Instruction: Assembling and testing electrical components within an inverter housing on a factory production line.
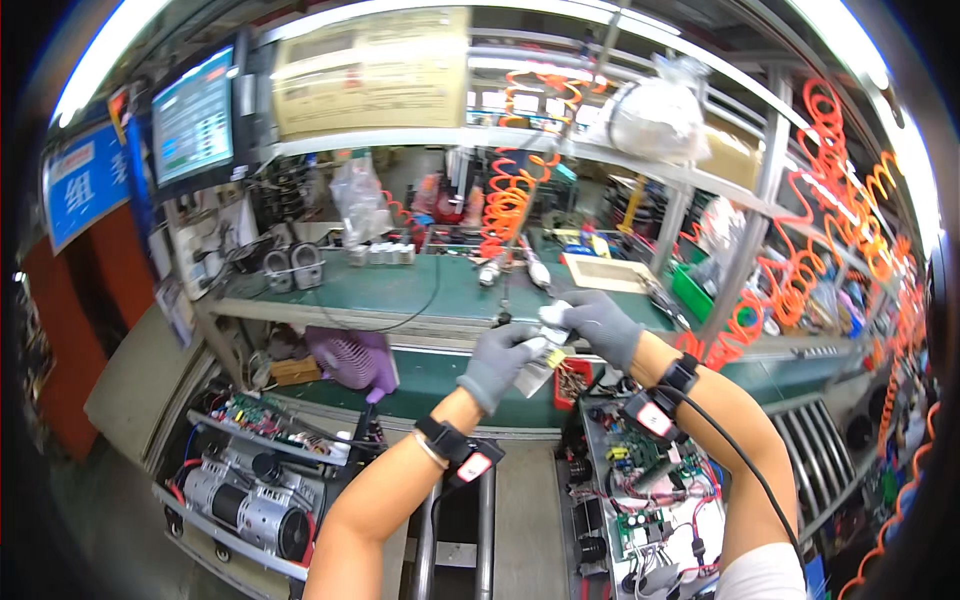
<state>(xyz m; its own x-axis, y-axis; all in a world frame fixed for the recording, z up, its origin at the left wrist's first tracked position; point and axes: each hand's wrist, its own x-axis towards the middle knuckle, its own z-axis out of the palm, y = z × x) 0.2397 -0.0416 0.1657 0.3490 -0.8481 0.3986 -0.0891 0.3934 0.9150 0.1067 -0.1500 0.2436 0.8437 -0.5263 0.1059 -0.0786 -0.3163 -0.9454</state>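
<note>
A small pale piece [534, 379] is pinched by the gloved left hand [495, 368], in front of the green bench [385, 292] and just left of the red box [560, 398]. The gloved right hand [603, 326] is held close by, fingers bent; its grip cannot be made out.

Small parts [572, 381], apparently, in bin [562, 403]

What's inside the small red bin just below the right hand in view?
The small red bin holds a heap of small brownish pieces, too small to identify. Whatever lies beneath the top layer is covered and cannot be seen.
</note>
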